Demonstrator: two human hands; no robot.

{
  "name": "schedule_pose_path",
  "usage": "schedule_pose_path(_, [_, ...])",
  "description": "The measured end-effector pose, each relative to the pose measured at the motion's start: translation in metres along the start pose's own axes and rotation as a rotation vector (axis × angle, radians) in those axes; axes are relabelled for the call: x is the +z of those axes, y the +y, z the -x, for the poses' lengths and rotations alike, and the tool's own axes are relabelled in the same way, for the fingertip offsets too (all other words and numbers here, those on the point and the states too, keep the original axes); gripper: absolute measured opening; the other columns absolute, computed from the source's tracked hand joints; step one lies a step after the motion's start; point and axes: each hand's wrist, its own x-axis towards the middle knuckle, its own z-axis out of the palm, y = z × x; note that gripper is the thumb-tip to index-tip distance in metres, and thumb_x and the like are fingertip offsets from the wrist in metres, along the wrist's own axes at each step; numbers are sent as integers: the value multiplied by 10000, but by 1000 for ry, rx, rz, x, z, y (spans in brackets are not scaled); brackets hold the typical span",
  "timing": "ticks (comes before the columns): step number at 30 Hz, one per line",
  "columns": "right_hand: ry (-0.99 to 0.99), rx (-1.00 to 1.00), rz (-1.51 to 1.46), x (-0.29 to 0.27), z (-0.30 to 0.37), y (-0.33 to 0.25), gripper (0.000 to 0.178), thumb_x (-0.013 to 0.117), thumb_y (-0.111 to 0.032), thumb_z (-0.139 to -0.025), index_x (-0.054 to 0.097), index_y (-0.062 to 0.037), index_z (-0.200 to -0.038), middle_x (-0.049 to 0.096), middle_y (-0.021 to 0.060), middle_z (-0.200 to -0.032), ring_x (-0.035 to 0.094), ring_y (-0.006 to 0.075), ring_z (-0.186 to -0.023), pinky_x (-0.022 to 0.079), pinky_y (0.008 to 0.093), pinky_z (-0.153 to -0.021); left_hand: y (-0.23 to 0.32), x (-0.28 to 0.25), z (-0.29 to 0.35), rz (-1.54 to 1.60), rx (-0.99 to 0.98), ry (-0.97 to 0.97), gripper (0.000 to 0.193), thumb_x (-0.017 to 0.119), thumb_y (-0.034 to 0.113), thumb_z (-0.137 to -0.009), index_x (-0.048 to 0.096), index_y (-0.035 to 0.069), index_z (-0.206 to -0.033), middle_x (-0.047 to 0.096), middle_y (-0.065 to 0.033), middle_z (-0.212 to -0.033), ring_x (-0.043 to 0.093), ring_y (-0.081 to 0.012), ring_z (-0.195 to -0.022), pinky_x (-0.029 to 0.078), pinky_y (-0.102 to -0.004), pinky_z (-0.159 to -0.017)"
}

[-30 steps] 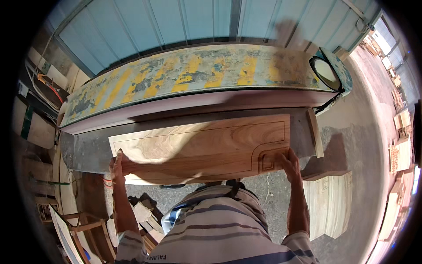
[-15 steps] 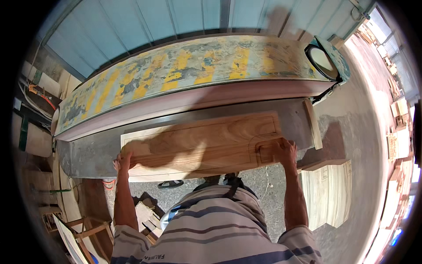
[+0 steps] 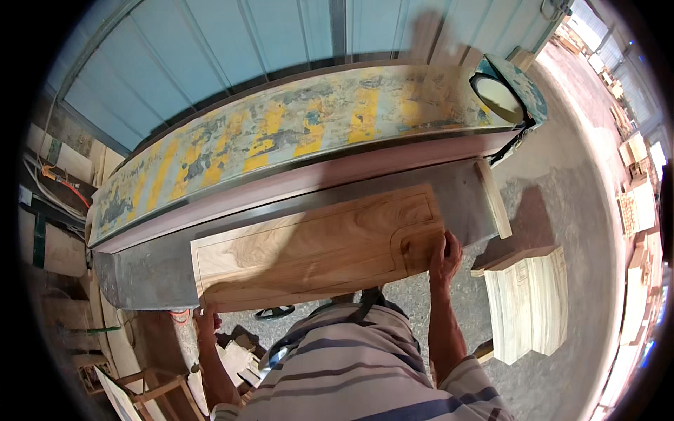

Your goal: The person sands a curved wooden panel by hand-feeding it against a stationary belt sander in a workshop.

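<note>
A long wooden panel (image 3: pixel 302 249) lies slantwise over the grey metal table (image 3: pixel 133 274) of a long sanding machine, its near edge jutting past the table. Dark grooved or drawn lines run near its border, with a curved shape at its right end. At the panel's near left corner, my left hand (image 3: pixel 207 321) grips the edge, fingers partly hidden. My right hand (image 3: pixel 445 258) is closed on the right end. Behind the panel runs the pinkish upright sanding belt (image 3: pixel 316 170), a strip of table between them. Above the belt is a worn yellow-striped cover (image 3: pixel 295 126).
A wooden strip (image 3: pixel 493 198) closes off the table's right end. A stack of pale wooden pieces (image 3: pixel 530 302) stands on the floor at right. Cables and a hose (image 3: pixel 60 179) hang at left. Blue wall panels (image 3: pixel 281 35) rise behind. A wooden frame (image 3: pixel 151 389) sits lower left.
The panel has come back toward me, away from the belt, and tilted slightly. Both hands moved nearer with it, and the view has shifted a little.
</note>
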Motion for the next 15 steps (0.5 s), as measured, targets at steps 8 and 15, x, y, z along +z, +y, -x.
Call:
schedule_pose_path(8, [115,-79,-23,12,-6,7,292,594,-225,-861,603,-37,-1084,607,117,-1061,522,274,-1034,405,378,-902,18,11,2,-16,-7,-32,648,696,236,-754,324,55,-1251,409,-2,-580,383,-77,-418,305,-228,-344])
schedule_pose_path(15, [109,42,-117,26,-29,-13,293,597,-260,-862,621,-63,-1077,623,102,-1049,530,264,-1029,414,360,-889,42,28,-8,11,54,-60,639,702,309,-766,356,56,-1238,445,1,-602,422,-82,-440,329,-221,-366])
